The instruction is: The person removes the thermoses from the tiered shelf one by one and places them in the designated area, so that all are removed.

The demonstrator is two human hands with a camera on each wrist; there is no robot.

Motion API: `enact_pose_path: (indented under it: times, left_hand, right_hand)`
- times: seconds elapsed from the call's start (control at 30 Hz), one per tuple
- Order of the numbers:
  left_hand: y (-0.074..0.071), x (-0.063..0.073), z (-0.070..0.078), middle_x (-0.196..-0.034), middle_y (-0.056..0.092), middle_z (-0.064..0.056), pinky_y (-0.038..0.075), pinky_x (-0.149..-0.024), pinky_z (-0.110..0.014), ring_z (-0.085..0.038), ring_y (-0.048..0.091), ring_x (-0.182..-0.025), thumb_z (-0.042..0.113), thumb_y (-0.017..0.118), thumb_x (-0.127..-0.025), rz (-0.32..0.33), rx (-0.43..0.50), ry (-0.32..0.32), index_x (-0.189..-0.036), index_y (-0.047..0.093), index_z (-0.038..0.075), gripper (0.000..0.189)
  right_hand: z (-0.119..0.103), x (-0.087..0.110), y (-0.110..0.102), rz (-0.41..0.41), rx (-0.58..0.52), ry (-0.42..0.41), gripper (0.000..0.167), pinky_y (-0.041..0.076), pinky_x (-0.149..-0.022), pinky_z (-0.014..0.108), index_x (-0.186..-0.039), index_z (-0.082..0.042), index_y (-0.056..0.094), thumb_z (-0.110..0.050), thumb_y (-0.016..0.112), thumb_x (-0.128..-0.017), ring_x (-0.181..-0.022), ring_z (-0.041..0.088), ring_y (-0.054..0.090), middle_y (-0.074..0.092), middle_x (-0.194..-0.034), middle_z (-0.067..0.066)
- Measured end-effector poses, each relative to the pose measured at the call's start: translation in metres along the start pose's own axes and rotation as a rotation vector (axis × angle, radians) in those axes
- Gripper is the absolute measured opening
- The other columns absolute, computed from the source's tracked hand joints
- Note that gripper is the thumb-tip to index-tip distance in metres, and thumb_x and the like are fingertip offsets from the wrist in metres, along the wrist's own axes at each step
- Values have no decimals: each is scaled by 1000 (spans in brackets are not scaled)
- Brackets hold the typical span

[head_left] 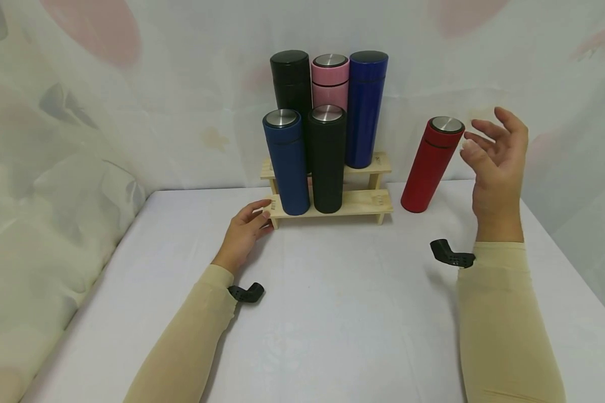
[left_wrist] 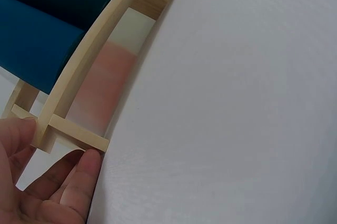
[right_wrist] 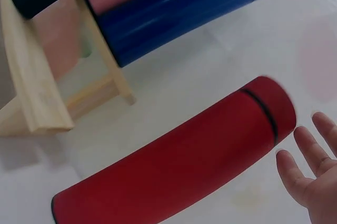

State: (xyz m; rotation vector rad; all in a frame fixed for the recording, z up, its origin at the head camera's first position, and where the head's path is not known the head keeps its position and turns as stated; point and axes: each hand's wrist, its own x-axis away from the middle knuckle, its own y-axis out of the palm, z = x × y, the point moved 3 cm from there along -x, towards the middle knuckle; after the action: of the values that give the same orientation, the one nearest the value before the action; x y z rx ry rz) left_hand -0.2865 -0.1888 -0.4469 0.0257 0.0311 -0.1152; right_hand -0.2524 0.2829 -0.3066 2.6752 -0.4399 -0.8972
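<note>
Though varicoloured, six flasks [head_left: 431, 173], one rack [head_left: 365, 201].

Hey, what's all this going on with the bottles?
A person is busy with both hands at a wooden stand. The left hand holds its left end. The right hand, fingers spread, is close beside the top of a red bottle, which stands on the table right of the stand. The stand bears a front blue bottle and front black bottle, with a rear black bottle, pink bottle and rear blue bottle behind.
</note>
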Motion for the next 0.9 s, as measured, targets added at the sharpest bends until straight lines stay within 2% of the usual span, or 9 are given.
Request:
enact_pose_path:
  times: [0.33, 0.5, 0.77, 0.9]
  left_hand:
    - [0, 0, 0, -152, 53, -20, 55, -110, -43, -31, 60, -134, 14, 62, -114, 0, -14, -11, -156, 57, 6, 44]
    - [1, 0, 1, -152, 54, -20, 55, -110, -43, -31, 60, -134, 13, 62, -114, 1, -10, -13, -156, 58, 6, 43]
    - [1, 0, 2, -151, 55, -20, 56, -108, -42, -33, 62, -132, 12, 62, -113, 3, -9, -14, -155, 59, 6, 42]
    - [0, 0, 1, -152, 55, -19, 56, -109, -42, -32, 61, -133, 13, 63, -113, 4, -14, -18, -155, 59, 7, 43]
  right_hand:
    - [-21, 7, 25, -53, -192, -74, 67, 51, -103, 52, -153, -7, 56, -17, 79, -90, -127, 45, 58, 55, -143, 29]
    - [-32, 14, 40, -129, -279, -50, 78, 49, -106, 52, -155, -6, 53, -27, 87, -88, -127, 44, 58, 55, -144, 31]
    - [-37, 24, 62, -281, -326, -19, 77, 44, -110, 54, -155, -7, 50, -33, 85, -91, -130, 45, 56, 54, -146, 32]
    - [-32, 29, 73, -361, -288, -17, 79, 43, -111, 53, -156, -9, 50, -37, 87, -91, -133, 46, 54, 53, -149, 30]
